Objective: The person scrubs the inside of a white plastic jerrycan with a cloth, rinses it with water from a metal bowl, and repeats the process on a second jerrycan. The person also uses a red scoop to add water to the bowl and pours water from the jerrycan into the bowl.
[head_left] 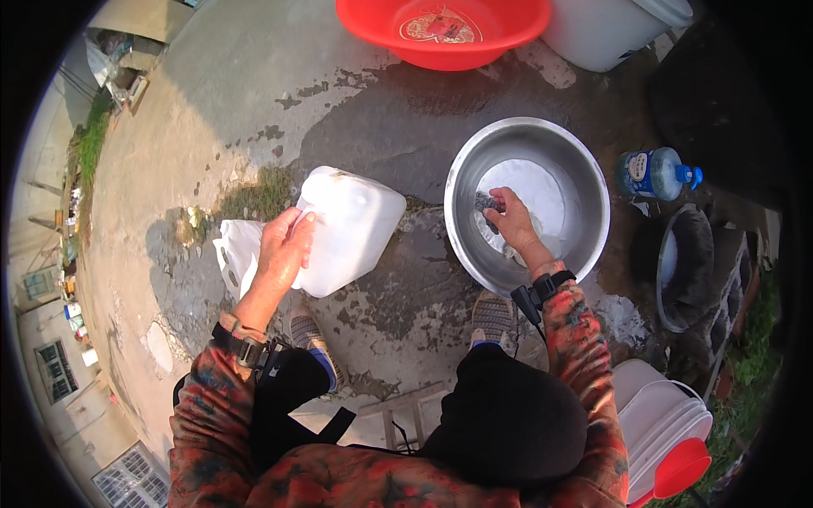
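Left hand (pixel 284 250) clamped on white plastic jug (pixel 347 229) at 9 o'clock of steel basin (pixel 584 182), right hand (pixel 511 218) closed on dark scrubber (pixel 485 203) over white cloth (pixel 529 190) inside; keep jug steady, scrub low in basin; red basin (pixel 373 25) at 12.

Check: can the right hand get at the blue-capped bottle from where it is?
Probably yes. The right hand is down in the steel basin, gripping a dark cloth; the bottle lies just past the rim, nothing between, but the cloth occupies its fingers.
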